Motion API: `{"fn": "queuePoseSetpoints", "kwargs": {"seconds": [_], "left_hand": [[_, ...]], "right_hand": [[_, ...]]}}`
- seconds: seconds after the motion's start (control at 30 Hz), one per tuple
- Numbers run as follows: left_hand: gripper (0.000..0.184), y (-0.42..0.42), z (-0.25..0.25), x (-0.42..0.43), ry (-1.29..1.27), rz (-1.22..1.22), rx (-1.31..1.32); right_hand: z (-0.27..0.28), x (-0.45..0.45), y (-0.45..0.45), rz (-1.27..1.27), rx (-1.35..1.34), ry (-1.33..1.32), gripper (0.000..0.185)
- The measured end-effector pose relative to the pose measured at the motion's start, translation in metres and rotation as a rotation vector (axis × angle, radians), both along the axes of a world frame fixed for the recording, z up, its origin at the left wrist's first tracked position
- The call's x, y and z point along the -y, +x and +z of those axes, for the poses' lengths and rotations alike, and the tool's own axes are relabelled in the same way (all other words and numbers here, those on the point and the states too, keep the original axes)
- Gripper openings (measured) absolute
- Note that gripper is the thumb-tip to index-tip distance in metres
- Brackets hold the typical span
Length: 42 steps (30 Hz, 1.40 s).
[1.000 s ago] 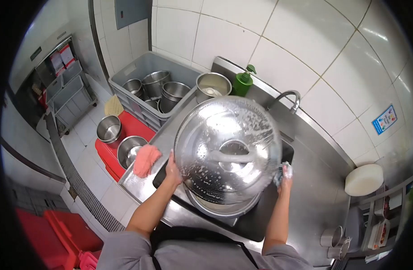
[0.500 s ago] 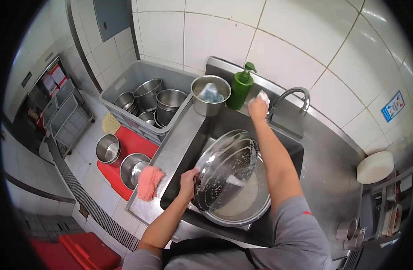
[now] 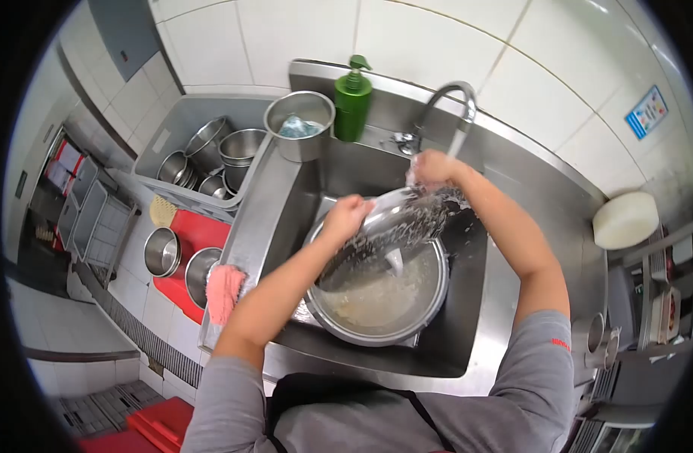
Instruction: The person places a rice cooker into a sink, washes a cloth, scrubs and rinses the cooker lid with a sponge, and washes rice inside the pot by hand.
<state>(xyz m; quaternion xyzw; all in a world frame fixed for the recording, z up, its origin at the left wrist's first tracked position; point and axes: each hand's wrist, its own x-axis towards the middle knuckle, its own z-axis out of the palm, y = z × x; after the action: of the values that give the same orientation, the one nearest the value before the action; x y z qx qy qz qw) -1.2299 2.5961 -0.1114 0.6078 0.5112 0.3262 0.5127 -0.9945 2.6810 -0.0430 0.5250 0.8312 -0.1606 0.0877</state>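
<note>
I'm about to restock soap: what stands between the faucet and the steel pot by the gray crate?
A green pump bottle stands between the faucet and the steel pot, as the head view shows.

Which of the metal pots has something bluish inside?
The pot between the grey crate and the green pump bottle: only there does a bluish item show.

The wet, shiny lid (image 3: 388,228) is tilted under running water (image 3: 457,142).

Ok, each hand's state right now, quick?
Left hand: closed on the rim of the lid.
Right hand: at the lid's far edge; grip cannot be told.
</note>
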Motion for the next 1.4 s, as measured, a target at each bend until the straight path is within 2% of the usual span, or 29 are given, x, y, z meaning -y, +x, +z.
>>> {"fn": "queuePoseSetpoints", "kwargs": {"seconds": [0.03, 0.13, 0.2, 0.23, 0.3, 0.33, 0.37, 0.4, 0.47, 0.53, 0.57, 0.63, 0.67, 0.7, 0.77, 0.8, 0.87, 0.9, 0.93, 0.97, 1.0, 1.03, 1.1, 1.13, 1.17, 1.23, 1.33, 1.37, 1.4], "left_hand": [[0.037, 0.015, 0.01, -0.013, 0.068, -0.07, -0.133], [0.036, 0.065, 0.046, -0.033, 0.106, -0.205, -0.247], [0.037, 0.093, 0.06, -0.046, 0.287, -0.28, -0.47], [0.037, 0.106, 0.049, -0.06, 0.297, -0.287, -0.479], [0.04, 0.13, 0.011, -0.094, 0.87, -0.387, -0.235], [0.045, 0.134, 0.046, -0.094, 0.955, -0.666, -0.401], [0.047, 0.138, 0.075, -0.081, 0.433, -0.535, -0.541], [0.049, 0.135, 0.1, -0.068, 0.447, -0.557, -0.44], [0.051, 0.137, 0.126, -0.062, 0.465, -0.576, -0.338], [0.044, 0.149, 0.135, -0.069, 0.481, -0.55, -0.649], [0.044, 0.157, 0.133, -0.067, 0.479, -0.552, -0.648], [0.038, 0.169, 0.129, -0.052, 0.904, -0.533, -0.412], [0.036, 0.17, 0.126, -0.04, 1.116, -0.597, -0.324], [0.03, 0.17, 0.129, -0.034, 1.206, -0.825, -0.274], [0.029, 0.161, 0.123, -0.039, 1.582, -0.904, -0.16], [0.029, 0.153, 0.125, -0.045, 1.577, -0.901, -0.162], [0.027, 0.134, 0.131, -0.062, 1.112, -0.672, -0.273], [0.027, 0.128, 0.123, -0.069, 1.109, -0.667, -0.268], [0.028, 0.121, 0.11, -0.076, 1.014, -0.522, -0.198], [0.028, 0.115, 0.097, -0.083, 0.919, -0.378, -0.132], [0.028, 0.109, 0.091, -0.08, 0.918, -0.371, -0.134], [0.028, 0.104, 0.083, -0.071, 0.882, -0.205, -0.125], [0.029, 0.09, 0.065, -0.054, 0.799, 0.048, -0.097], [0.03, 0.081, 0.048, -0.045, 0.749, 0.138, -0.082], [0.03, 0.072, 0.026, -0.034, 0.728, 0.196, -0.061], [0.033, 0.056, -0.007, 0.001, 0.685, 0.249, -0.012], [0.046, 0.056, -0.067, 0.074, 0.396, 0.364, 0.092], [0.046, 0.052, -0.07, 0.085, 0.396, 0.368, 0.093], [0.051, 0.05, -0.072, 0.094, 0.238, 0.406, 0.304]], "right_hand": [[0.028, 0.025, -0.003, -0.564, -0.609, -0.363, 0.013], [0.054, 0.043, 0.002, -0.63, -1.163, -0.519, 0.01], [0.061, 0.06, -0.001, -0.597, -1.41, -0.513, 0.013], [0.063, 0.071, 0.001, -0.595, -1.422, -0.504, 0.013], [0.066, 0.089, 0.006, -0.48, -1.391, -0.244, 0.015], [0.049, 0.089, 0.022, -0.426, -1.287, 0.089, 0.022], [0.035, 0.097, 0.038, -0.396, -1.142, 0.449, 0.027], [0.023, 0.108, 0.054, -0.356, -0.968, 0.798, 0.034], [-0.002, 0.138, 0.093, -0.874, -0.813, 0.183, 0.044], [-0.03, 0.161, 0.099, -1.025, -1.038, 0.403, 0.046], [-0.038, 0.167, 0.099, -1.027, -1.038, 0.401, 0.046], [-0.038, 0.179, 0.078, -1.248, -1.543, 0.293, 0.044], [-0.029, 0.187, 0.067, -1.243, -1.477, 0.471, 0.04], [-0.03, 0.194, 0.067, -1.245, -1.485, 0.464, 0.04], [-0.033, 0.21, 0.074, -1.333, -1.928, 0.266, 0.04], [-0.029, 0.219, 0.073, -1.391, -1.939, 0.328, 0.042], [-0.035, 0.242, 0.079, -1.42, -2.025, 0.279, 0.041], [-0.038, 0.254, 0.082, -1.44, -2.111, 0.233, 0.04], [-0.04, 0.264, 0.083, -1.439, -2.103, 0.228, 0.04], [-0.045, 0.274, 0.083, -1.394, -2.211, 0.205, 0.039], [-0.049, 0.283, 0.081, -1.345, -2.319, 0.18, 0.039], [-0.057, 0.293, 0.077, -1.344, -2.316, 0.175, 0.039], [-0.07, 0.307, 0.072, -1.2, -2.454, 0.252, 0.039], [-0.062, 0.309, 0.054, -1.388, -2.42, 0.446, 0.037], [-0.076, 0.313, 0.056, -1.386, -2.421, 0.443, 0.037], [-0.113, 0.321, 0.062, -1.188, -2.523, 0.356, 0.035], [-0.107, 0.312, 0.045, -1.286, -2.597, 0.255, 0.035], [-0.107, 0.31, 0.035, -1.284, -2.595, 0.252, 0.035], [-0.108, 0.307, 0.026, -1.316, -2.618, 0.246, 0.035]]}}
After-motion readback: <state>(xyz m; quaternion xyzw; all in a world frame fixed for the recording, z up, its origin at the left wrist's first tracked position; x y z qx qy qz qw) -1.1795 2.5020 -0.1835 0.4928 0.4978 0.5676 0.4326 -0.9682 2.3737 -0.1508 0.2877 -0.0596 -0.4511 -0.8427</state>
